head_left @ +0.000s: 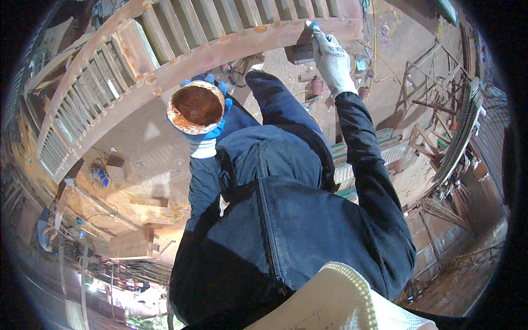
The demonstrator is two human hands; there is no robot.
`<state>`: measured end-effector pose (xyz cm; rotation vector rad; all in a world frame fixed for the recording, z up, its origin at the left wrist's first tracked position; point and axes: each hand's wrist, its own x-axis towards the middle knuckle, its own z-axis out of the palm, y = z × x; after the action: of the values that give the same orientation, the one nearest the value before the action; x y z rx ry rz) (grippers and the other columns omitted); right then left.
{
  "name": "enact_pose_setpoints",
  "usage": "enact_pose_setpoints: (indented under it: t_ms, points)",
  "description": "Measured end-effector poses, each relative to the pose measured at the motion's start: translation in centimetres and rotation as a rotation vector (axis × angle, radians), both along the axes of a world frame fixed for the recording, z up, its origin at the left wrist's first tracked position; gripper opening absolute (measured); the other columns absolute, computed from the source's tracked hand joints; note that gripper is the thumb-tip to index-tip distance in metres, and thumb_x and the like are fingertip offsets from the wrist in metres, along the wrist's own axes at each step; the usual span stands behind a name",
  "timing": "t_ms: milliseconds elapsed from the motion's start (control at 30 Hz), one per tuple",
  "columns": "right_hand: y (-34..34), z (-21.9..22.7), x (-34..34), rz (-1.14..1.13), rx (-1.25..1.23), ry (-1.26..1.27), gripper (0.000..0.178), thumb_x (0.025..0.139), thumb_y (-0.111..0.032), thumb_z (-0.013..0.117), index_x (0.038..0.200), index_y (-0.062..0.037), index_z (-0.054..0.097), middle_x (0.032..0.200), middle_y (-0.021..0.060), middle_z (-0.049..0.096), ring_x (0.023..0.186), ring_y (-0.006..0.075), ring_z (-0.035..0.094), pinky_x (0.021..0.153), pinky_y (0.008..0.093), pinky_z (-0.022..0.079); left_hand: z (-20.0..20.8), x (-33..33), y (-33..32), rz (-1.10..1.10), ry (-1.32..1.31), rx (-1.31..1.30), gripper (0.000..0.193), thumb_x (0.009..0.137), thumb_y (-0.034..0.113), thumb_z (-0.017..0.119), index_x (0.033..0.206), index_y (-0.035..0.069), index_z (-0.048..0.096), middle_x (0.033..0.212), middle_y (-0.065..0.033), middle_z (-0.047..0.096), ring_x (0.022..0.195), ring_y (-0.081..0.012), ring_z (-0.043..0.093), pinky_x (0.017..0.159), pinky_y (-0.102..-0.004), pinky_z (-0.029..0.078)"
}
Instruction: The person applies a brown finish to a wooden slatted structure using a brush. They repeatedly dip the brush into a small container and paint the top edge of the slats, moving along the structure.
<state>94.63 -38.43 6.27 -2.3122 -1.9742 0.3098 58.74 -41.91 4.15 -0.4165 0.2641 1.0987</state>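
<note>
My left hand [224, 113], in a white-and-blue work glove, grips a round bowl [197, 108] from its right side and underneath. Reddish-brown paste coats the inside of the bowl, and its pale rim is crusted. At the upper right, my right hand [331, 55], in a grey-white glove with blue fingertips, is at the lower rail of a long curved wooden frame [236, 43] with many slats. Its fingers are pinched together at a small pale tip; what they hold is too small to tell. Orange-brown patches of filler dot the frame's joints.
A yellow cord [375, 49] runs along the floor at the upper right. A small reddish container [316, 86] stands near my right forearm. Wooden racks [434, 77] and a curved slatted piece [465, 132] lie to the right. Wooden boxes [132, 242] sit at the lower left.
</note>
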Motion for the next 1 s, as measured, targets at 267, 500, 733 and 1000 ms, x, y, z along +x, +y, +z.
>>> enact_pose_setpoints:
  t_ms: [267,500,733,1000]
  points:
    - [-0.2,-0.7,0.1,-0.023,-0.021,-0.04,0.033,0.096,-0.025,0.052,0.129,-0.0209,0.053,0.088,0.0138,0.06,0.069,0.0335,0.064,0.06,0.0458,0.052,0.3,-0.1,0.2,-0.004,-0.031,-0.001,0.07,0.089,0.064,0.049,0.144,0.022,0.042,0.147,-0.0162,0.043,0.134,-0.0444,0.039,0.103,-0.0698,0.034]
    - [1.5,0.0,0.6,-0.04,0.056,-0.009,0.034,0.096,-0.026,0.052,0.129,-0.0214,0.056,0.086,0.0129,0.061,0.069,0.0336,0.064,0.059,0.0459,0.052,-0.5,-0.2,-0.2,-0.004,0.145,-0.005,0.068,0.091,0.06,0.05,0.144,0.02,0.04,0.147,-0.0149,0.042,0.133,-0.042,0.042,0.101,-0.0695,0.036]
    - [0.8,0.7,0.8,-0.002,0.165,0.127,0.032,0.097,-0.024,0.05,0.128,-0.0192,0.056,0.085,0.0138,0.062,0.074,0.0346,0.065,0.063,0.0454,0.052,0.4,0.3,-0.1,-0.055,0.143,0.028,0.067,0.092,0.057,0.051,0.144,0.017,0.039,0.143,-0.0131,0.045,0.13,-0.0376,0.046,0.102,-0.0647,0.04]
    - [0.6,1.5,0.6,0.008,-0.043,0.106,0.033,0.096,-0.026,0.051,0.128,-0.0188,0.056,0.083,0.0142,0.06,0.073,0.0338,0.065,0.063,0.0456,0.052,-1.4,-0.7,-0.8,-0.021,0.238,0.017,0.069,0.091,0.059,0.05,0.144,0.017,0.039,0.144,-0.0127,0.045,0.132,-0.0377,0.043,0.105,-0.0659,0.035]
